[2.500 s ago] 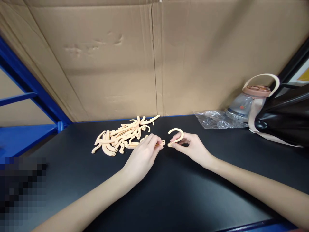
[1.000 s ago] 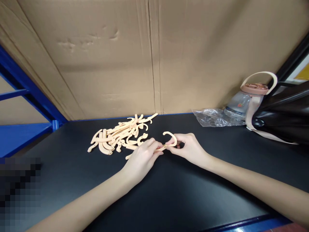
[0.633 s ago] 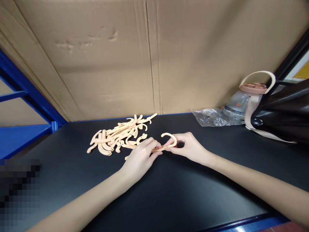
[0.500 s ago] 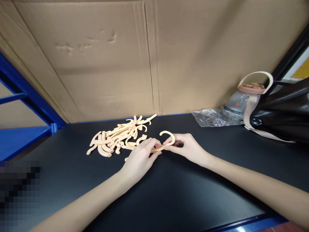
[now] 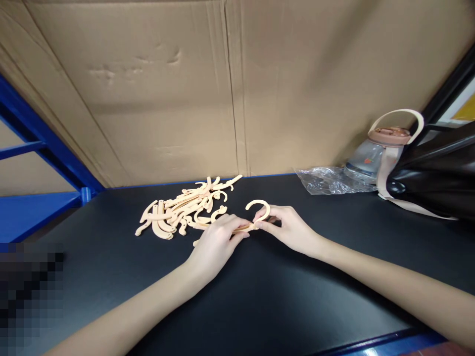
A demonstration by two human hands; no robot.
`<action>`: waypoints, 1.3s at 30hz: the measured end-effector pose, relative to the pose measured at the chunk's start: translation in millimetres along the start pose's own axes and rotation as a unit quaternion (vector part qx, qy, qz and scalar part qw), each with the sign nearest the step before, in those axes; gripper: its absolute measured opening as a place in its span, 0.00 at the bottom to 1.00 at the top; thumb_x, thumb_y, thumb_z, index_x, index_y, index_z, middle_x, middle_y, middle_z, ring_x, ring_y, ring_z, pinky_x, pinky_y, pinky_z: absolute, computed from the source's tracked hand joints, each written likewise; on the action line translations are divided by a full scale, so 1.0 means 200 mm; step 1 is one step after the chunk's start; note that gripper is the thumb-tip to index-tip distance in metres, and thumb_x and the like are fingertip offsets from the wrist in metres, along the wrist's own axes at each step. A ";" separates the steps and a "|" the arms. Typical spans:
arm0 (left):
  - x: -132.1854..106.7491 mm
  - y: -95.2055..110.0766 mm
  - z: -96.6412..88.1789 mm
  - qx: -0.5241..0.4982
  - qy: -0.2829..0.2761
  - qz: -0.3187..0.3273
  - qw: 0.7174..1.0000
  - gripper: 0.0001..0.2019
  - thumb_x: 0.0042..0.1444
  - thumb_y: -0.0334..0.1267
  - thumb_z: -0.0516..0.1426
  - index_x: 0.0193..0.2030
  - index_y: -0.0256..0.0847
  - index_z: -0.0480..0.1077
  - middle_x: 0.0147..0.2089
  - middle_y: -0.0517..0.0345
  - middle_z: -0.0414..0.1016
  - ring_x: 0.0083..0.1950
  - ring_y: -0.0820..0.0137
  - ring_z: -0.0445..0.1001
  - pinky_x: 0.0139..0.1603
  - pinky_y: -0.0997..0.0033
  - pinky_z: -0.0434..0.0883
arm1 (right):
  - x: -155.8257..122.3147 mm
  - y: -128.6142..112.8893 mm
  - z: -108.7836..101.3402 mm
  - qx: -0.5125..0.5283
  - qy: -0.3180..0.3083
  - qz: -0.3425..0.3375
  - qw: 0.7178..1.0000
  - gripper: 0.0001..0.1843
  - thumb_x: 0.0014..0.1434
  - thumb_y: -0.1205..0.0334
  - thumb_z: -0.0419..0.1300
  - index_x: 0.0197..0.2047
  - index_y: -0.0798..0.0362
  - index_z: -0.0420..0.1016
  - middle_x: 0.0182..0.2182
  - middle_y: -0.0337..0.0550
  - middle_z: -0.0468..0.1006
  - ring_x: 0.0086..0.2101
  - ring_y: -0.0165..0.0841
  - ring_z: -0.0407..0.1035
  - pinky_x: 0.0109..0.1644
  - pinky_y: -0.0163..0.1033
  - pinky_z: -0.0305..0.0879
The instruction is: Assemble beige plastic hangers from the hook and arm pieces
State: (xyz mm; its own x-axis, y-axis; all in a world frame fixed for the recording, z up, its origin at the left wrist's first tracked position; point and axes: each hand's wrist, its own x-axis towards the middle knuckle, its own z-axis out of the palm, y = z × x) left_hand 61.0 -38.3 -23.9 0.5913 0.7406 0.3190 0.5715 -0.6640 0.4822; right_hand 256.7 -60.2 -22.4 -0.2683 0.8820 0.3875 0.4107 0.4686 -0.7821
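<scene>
Big sheet of cardboard (image 5: 237, 89) stands right behind everything, basically the whole backdrop, and in front of it is the black surface (image 5: 278, 296) I'm at. Blue rack frame (image 5: 44, 148) is off to my left. Far right there's a shiny black bag (image 5: 434, 178) with a clear water bottle (image 5: 371, 155) tucked just beside it, pinkish lid and strap, and a crumpled bit of clear plastic wrap (image 5: 326, 180) lying next to that. Back left of my hands sits a loose pile of beige plastic hook pieces (image 5: 178, 210), all tangled over each other on the surface. My left hand (image 5: 217, 242) is right at the near edge of that pile, fingers pinched shut on a flat beige strip (image 5: 243, 228); its other end pokes out under my palm. My right hand (image 5: 291, 227) is pinching the bottom end of a C-shaped hook (image 5: 260, 210), with the curve standing up above my fingers. The strip and the hook touch end to end between my two hands, just above the surface.
</scene>
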 end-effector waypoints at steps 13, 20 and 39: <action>0.01 0.02 -0.01 0.070 0.028 0.056 0.996 0.05 0.60 0.39 0.53 0.39 0.42 0.68 0.36 0.59 0.72 0.38 0.68 0.68 0.40 0.65 0.66 | 0.00 0.02 0.00 0.027 -0.004 0.014 1.000 0.06 0.60 0.59 0.56 0.36 0.52 0.72 0.32 0.39 0.75 0.32 0.30 0.70 0.37 0.35 0.66; 0.01 0.04 -0.02 0.105 0.015 0.088 0.991 0.10 0.64 0.40 0.48 0.40 0.42 0.69 0.35 0.59 0.73 0.38 0.68 0.66 0.41 0.65 0.63 | -0.01 0.00 -0.01 0.038 -0.049 0.020 0.998 0.12 0.65 0.55 0.49 0.36 0.51 0.69 0.29 0.37 0.73 0.33 0.30 0.69 0.39 0.35 0.65; -0.01 0.04 -0.02 0.087 0.061 0.023 0.994 0.08 0.62 0.41 0.50 0.38 0.43 0.67 0.36 0.62 0.73 0.35 0.72 0.72 0.34 0.72 0.65 | 0.00 0.03 -0.01 0.097 -0.017 0.047 0.994 0.13 0.59 0.53 0.58 0.38 0.54 0.74 0.31 0.40 0.75 0.30 0.29 0.68 0.36 0.36 0.66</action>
State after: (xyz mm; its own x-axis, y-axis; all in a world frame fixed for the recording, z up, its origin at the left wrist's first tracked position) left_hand 63.0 -45.2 -17.2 0.5518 0.7096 0.4383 0.6417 -0.6968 0.3204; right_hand 260.1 -57.0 -26.1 -0.2680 0.9175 0.2941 0.2604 0.3628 -0.8947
